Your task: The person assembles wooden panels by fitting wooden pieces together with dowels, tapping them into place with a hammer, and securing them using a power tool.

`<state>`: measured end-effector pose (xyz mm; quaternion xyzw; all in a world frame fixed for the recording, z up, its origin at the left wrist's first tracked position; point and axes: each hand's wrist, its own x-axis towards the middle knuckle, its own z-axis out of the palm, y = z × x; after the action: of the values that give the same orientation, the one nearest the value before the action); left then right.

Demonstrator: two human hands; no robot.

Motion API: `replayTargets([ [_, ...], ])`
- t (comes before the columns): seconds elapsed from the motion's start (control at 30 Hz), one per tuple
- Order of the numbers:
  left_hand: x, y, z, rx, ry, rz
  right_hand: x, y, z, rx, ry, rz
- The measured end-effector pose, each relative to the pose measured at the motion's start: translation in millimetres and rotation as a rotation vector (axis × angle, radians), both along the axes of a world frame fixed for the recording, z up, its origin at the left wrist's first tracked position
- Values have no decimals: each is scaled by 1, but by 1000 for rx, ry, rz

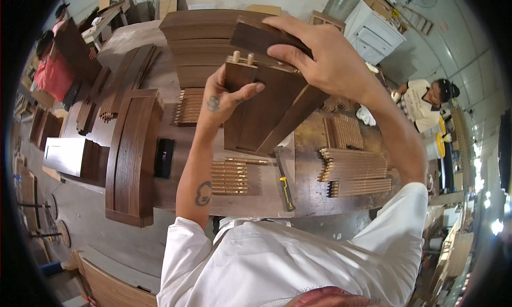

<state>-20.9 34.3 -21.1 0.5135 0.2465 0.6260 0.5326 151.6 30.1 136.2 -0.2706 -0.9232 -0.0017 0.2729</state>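
My left hand [223, 96] grips a dark brown wooden panel [261, 115] held upright above the workbench, thumb across its face. Two pale wooden dowels [242, 58] stick up from the panel's top edge. My right hand [325, 56] holds a second dark wooden piece [256, 36] laid across the top of the panel, just above the dowels. Both forearms rise from the lower edge, in white short sleeves.
The workbench [266, 200] carries rows of pale slats with dowels [354, 171], a yellow-handled hammer [285, 184], a black box [164, 158], curved dark panels [133, 152] and a stack of dark boards [202, 46]. A person sits at the right [424, 102]; others stand at the far left [53, 67].
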Motion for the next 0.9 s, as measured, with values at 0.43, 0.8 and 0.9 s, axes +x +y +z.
replayTargets([
  [0.43, 1, 3, 10, 41, 101, 53, -4, 3, 5, -82, -195, -76],
  [0.8, -17, 22, -47, 77, 75, 188, 7, 0, -12, 44, -256, -78],
  [0.9, -18, 30, -13, -111, -245, 114, 6, 0, -29, 360, -226, -126],
])
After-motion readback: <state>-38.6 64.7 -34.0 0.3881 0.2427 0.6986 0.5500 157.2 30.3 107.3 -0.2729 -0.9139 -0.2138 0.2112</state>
